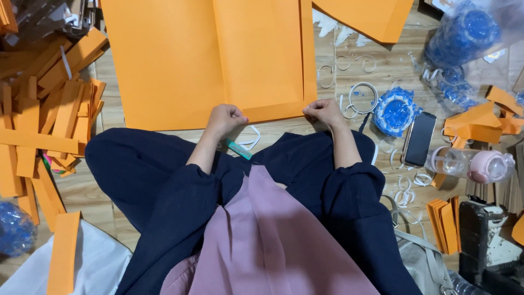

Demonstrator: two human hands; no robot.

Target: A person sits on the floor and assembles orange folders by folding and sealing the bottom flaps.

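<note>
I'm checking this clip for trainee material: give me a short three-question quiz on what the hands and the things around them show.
1. True or false: both hands grip the near edge of the large orange paper sheet.
2. Which lies nearest the right hand? A) the dark phone B) the pile of orange strips C) the pink-capped clear bottle
3. Fill in: the small teal item lies just below the ___ hand.

Key:
1. True; the left hand and the right hand each pinch that edge.
2. A
3. left
</note>
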